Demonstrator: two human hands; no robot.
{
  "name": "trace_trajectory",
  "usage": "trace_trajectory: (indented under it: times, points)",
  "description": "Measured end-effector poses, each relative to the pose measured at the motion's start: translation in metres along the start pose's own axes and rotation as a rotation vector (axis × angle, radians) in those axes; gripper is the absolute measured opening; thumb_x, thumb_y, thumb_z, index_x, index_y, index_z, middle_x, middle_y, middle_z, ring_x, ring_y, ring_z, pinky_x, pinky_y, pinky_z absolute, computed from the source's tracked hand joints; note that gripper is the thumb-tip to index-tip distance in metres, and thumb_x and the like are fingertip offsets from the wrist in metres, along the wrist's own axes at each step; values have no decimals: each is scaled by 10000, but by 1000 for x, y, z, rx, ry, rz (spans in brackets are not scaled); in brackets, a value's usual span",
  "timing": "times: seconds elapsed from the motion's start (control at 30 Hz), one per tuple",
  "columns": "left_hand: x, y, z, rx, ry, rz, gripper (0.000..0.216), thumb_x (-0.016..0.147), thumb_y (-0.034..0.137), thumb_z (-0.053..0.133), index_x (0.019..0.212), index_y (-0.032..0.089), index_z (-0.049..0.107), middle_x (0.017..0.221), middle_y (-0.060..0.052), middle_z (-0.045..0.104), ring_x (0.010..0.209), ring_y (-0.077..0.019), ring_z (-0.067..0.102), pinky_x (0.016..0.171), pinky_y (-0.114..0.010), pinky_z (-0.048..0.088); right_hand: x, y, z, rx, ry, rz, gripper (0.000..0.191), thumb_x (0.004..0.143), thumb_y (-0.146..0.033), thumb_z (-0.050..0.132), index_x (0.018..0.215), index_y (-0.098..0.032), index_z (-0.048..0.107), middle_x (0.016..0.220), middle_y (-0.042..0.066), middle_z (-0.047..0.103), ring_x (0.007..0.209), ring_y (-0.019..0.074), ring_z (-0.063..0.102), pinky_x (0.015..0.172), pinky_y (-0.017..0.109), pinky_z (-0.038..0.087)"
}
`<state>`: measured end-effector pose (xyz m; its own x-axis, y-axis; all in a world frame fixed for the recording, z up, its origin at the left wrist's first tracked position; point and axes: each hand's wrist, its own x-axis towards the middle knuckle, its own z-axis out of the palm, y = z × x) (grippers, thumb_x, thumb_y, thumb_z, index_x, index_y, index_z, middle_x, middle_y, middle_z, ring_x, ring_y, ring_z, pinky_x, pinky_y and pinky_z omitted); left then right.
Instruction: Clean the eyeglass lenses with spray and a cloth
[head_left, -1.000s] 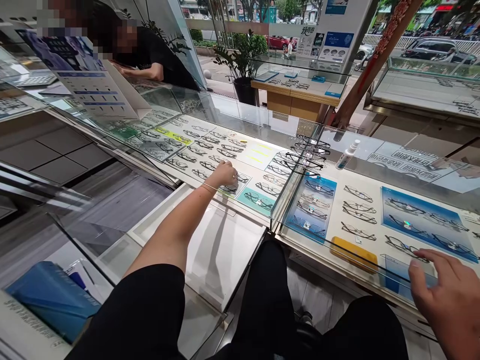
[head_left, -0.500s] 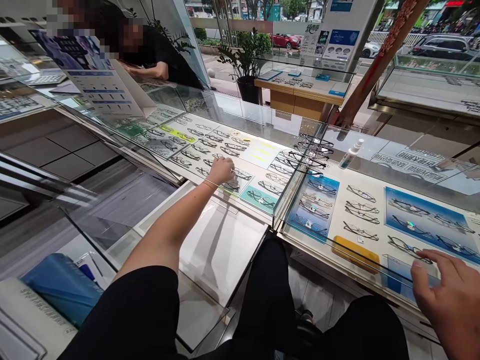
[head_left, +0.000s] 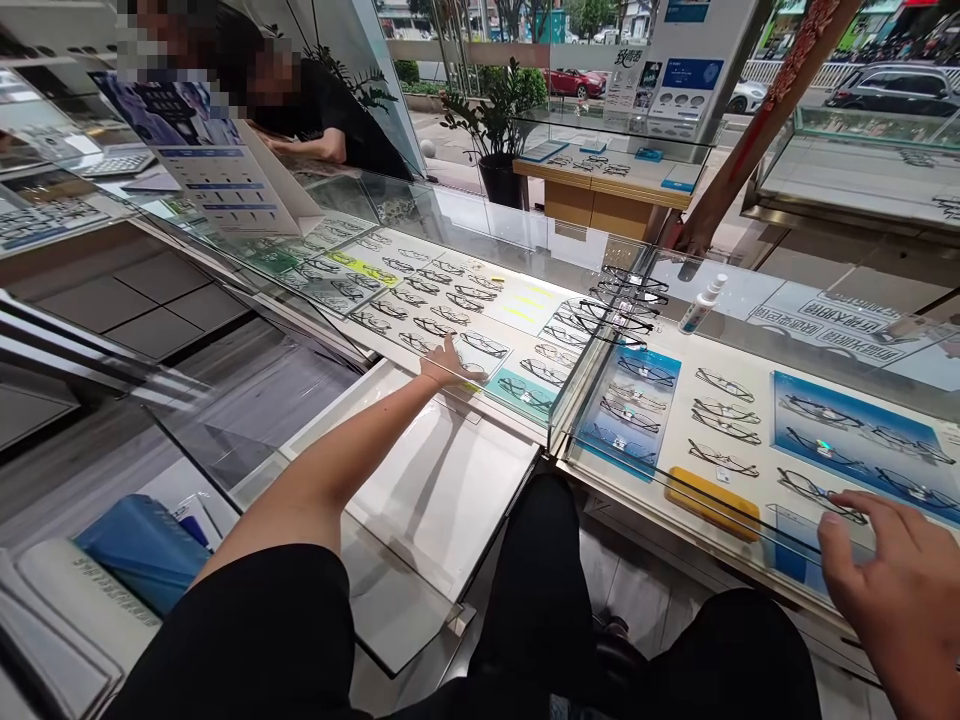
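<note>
My left hand [head_left: 445, 364] reaches into the open back of a glass display case [head_left: 480, 235], over rows of eyeglass frames [head_left: 442, 312] laid on a white shelf. Its fingers point down onto a pair of glasses on a light card [head_left: 480, 350], and I cannot see whether they grip it. My right hand [head_left: 892, 580] rests at the lower right on the near glass edge of the neighbouring case, fingers spread and holding nothing. A pile of dark frames [head_left: 622, 300] lies on top of the glass between both cases.
A white spray bottle [head_left: 701, 305] stands on the glass top. A yellow case [head_left: 712, 503] lies inside the right cabinet. A blue cloth [head_left: 142, 550] lies at the lower left. A person in black [head_left: 322, 110] leans on the counter's far end beside a brochure stand [head_left: 217, 175].
My left hand has drawn back a little toward me along the shelf, and its fingers have lowered onto the glasses. My right hand has barely moved.
</note>
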<state>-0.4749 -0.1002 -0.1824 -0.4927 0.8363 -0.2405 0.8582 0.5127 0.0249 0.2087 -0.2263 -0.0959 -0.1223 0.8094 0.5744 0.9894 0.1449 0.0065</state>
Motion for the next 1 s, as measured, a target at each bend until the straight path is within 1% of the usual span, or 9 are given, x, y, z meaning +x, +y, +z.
trace_trajectory:
  times: [0.23,0.4,0.47,0.6,0.7,0.8,0.87,0.93,1.0]
  points:
    - [3,0,-1,-14,-24,48,1641,649,954,791,1820,104,18,1714,-380,452,1567,-545,495,1251,-652,433,-1,-1,1,-22,50,-27,461,1068,-496,474,1123,-157,781,1098,135,810,954,338,692,670,410,431]
    - [3,0,-4,-26,-32,35,1618,644,922,828,1822,125,55,1725,-375,442,1592,-540,473,1262,-638,428,0,-1,0,-15,19,-1,450,1063,-500,463,1126,-174,766,1101,132,806,971,343,689,704,410,437]
    - [0,2,-5,-21,-39,46,1615,650,931,820,1822,123,57,1756,-371,399,1625,-536,431,1286,-639,400,0,-2,-1,-3,1,18,443,1052,-500,470,1129,-176,763,1116,138,801,989,346,690,717,407,436]
    - [-11,7,-10,21,-4,46,1611,688,922,801,1818,71,31,1827,-381,223,1694,-549,301,1332,-646,325,-1,-2,0,35,-17,41,416,1018,-489,506,1136,-181,758,1127,145,788,1021,351,679,731,402,425]
    - [-30,10,-15,45,17,41,1491,776,886,752,1824,81,61,1853,-351,161,1730,-523,228,1347,-614,310,-2,-1,2,50,-3,29,392,1007,-465,525,1132,-177,760,1127,147,784,1019,349,673,732,409,420]
    - [-63,12,-18,95,-8,85,1326,846,858,699,1825,134,174,1857,-306,229,1742,-482,228,1355,-569,314,-2,1,5,46,6,13,380,1012,-450,532,1129,-172,764,1138,148,786,1019,349,675,724,409,419]
    - [-92,14,-19,147,-55,170,1247,850,831,712,1809,166,272,1820,-293,347,1727,-476,277,1334,-563,348,-2,1,6,33,15,-6,377,1028,-440,532,1126,-164,769,1139,147,787,1010,336,673,730,398,419]
    - [-124,17,-23,183,-144,242,1161,848,779,739,1780,198,363,1750,-293,473,1627,-479,468,1221,-538,478,-2,1,7,26,30,-29,376,1043,-433,534,1119,-154,775,1126,143,785,1000,317,666,744,382,416]
    - [-156,24,-33,206,-266,290,944,902,722,691,1689,228,523,1560,-278,677,1383,-464,696,1034,-515,579,-1,1,7,30,35,-34,381,1056,-434,522,1114,-154,775,1111,136,776,992,303,653,765,369,413]
